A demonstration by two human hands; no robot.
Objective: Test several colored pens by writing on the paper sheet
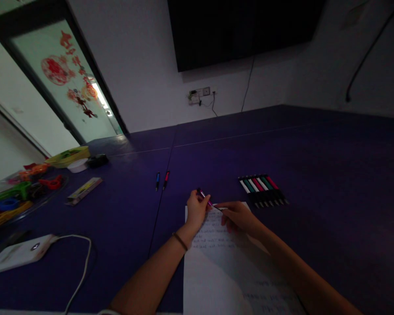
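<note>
A pen with a shiny purple barrel (202, 194) is held at a slant above the top of a white sheet of paper (210, 280). My left hand (196, 210) is closed around the barrel, thumb and fingers pinching it. From the barrel's lower right end a thin dark piece runs to my right hand (241, 217), whose fingertips pinch it. Whether that piece is joined to the barrel or separate I cannot tell. Rows of handwriting cover the paper beneath both hands.
Several pens (262, 190) lie in a row on the purple table right of the hands. Left are a blue pen (157, 180), a red pen (166, 180), a slim box (84, 190), a tray of colourful items (49, 192) and a white device (22, 253) with a cable (87, 258).
</note>
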